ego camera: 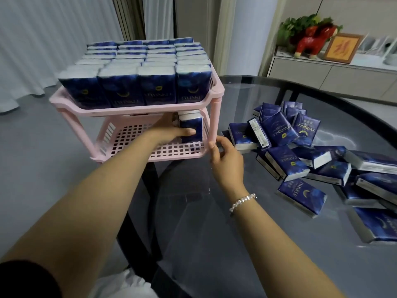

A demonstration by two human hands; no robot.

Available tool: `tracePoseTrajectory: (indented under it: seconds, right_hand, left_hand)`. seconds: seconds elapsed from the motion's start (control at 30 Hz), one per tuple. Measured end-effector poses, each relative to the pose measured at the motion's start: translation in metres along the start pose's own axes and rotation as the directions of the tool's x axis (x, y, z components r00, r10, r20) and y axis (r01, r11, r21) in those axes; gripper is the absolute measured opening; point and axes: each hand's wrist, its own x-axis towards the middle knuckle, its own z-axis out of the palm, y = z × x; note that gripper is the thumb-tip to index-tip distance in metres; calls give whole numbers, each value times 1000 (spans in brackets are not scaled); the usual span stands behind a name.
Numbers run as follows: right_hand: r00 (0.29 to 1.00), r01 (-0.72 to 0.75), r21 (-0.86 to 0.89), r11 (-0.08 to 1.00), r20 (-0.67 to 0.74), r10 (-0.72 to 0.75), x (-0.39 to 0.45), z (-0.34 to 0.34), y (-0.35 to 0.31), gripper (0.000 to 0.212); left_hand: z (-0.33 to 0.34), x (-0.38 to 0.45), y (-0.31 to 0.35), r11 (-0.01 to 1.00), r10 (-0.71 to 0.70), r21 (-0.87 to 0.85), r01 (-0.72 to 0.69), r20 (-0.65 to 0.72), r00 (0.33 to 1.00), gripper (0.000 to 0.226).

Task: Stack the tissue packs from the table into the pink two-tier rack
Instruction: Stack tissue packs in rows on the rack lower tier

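Observation:
The pink two-tier rack (pixel 137 110) stands at the left edge of a dark glass table (pixel 214 211). Its upper tier is packed with upright dark blue tissue packs (pixel 137 69) in several rows. My left hand (pixel 169 134) reaches into the lower tier and is shut on an upright tissue pack (pixel 192 123) standing at the tier's right side, with more packs behind it. My right hand (pixel 225 160) rests against the rack's front right leg, fingers loosely curled, holding nothing. A loose pile of tissue packs (pixel 300 151) lies on the table to the right.
The lower tier's left and middle grid floor (pixel 129 136) is bare. A white sideboard (pixel 322 72) with a red figurine, plants and a framed picture stands at the back right. Curtains hang behind the rack. The table's edge curves close under the rack.

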Motion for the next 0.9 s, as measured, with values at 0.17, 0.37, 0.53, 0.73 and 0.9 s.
tracePoseTrajectory:
  seconds: [0.17,0.37,0.53,0.73,0.9]
  right_hand:
    - [1000,6,-4,1000,-9,-6,0,0,-1,20]
    - [1000,16,-1,1000,-8,-16,0,-1,-1,21]
    - [1000,12,4,1000,-8,-12,0,0,0,21]
    - [1000,18,-10,1000,-9,-18,0,0,0,20]
    - [1000,18,-14,1000,-10,-18,1,1,-1,20]
  left_hand:
    - [8,4,-4,992,25,128,-11,-107,994,59]
    - [22,-1,-4,908,112,418,-24,-188,976,58]
    - [26,-4,-1,932,103,359,-45,-145,984,62]
    - [24,-9,-2,956,65,293,-21,-141,988,72]
    - [23,-19,1,948,68,317,-15,-158,985,77]
